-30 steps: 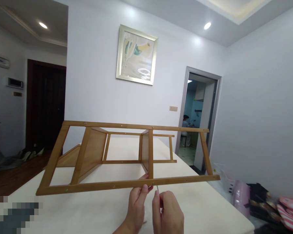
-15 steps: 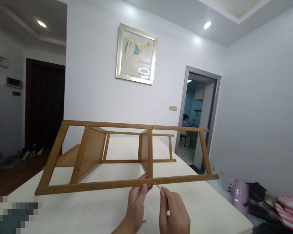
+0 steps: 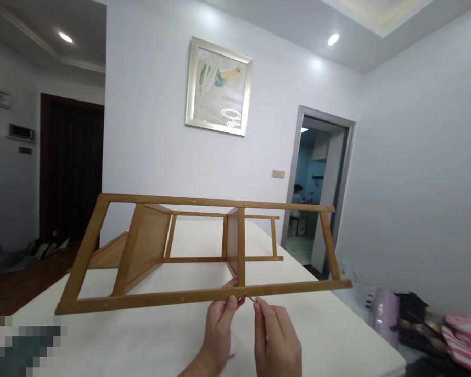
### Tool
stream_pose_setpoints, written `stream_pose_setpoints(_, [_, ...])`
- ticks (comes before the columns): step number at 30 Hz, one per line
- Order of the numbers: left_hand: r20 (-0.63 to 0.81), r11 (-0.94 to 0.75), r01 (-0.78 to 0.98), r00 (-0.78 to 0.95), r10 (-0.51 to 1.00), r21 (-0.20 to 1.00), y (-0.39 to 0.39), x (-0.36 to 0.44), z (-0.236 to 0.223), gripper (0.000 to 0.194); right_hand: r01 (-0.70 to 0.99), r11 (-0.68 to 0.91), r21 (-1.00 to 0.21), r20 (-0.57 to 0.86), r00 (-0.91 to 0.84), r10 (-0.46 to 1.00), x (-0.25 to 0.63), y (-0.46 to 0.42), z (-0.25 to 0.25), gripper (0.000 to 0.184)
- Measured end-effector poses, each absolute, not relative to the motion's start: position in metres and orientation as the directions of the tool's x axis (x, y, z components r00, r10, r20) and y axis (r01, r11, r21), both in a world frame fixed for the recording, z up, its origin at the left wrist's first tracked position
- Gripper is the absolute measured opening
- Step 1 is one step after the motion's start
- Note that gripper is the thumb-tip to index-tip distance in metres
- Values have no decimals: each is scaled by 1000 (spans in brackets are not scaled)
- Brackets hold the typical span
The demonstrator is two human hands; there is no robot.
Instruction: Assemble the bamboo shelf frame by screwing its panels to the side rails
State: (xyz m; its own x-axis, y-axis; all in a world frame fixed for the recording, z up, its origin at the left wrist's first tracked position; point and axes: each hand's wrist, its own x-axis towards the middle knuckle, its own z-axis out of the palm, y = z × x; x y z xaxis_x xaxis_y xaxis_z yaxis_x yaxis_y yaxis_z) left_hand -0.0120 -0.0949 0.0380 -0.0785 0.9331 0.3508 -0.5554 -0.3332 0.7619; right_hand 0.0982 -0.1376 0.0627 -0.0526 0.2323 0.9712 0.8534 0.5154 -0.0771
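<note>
A wooden shelf frame [image 3: 172, 300] lies on its side on the white table [image 3: 349, 335], with panels set between its side frames. My left hand [image 3: 219, 324] grips its lower front rail from below, by the joint with an upright crossbar [image 3: 241, 246]. The thumb is in front; some fingers are hidden behind the rail. Just right of it, my right hand [image 3: 277, 335] pinches a thin metal hex key [image 3: 251, 298], whose tip meets a bolt in the rail at that joint. Most of the key is hidden by the fingers.
Another wooden panel [image 3: 112, 252] rests at the table's left. Beyond the right edge are a pink wrapped roll [image 3: 385, 317], dark bags and a pink-striped cloth [image 3: 465, 340]. A person [image 3: 297, 201] sits past the doorway. A blurred dark patch covers the lower left corner.
My right hand has shifted slightly left and up, and less of the key shows between fingers and rail. The left hand and the frame stay in place.
</note>
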Motion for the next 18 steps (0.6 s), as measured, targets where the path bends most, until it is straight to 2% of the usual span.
stream_pose_setpoints(4, [355, -332, -562, -72, 932, 757, -95, -12, 38, 49, 866, 501, -2, 975, -110, 194, 99, -139, 67, 17])
stream_pose_setpoints(9, [357, -330, -566, -67, 932, 755, -94, -12, 38, 47, 872, 479, 103, 950, -229, 213, 102, -142, 71, 23])
stream_pose_setpoints(14, [359, -337, -541, -69, 931, 770, -96, -12, 40, 46, 888, 458, 26, 945, -171, 279, 99, -142, 70, 14])
stream_pose_setpoints(18, [351, -332, -533, -69, 934, 778, -97, -12, 42, 48, 882, 470, 16, 936, -179, 304, 97, -141, 72, 16])
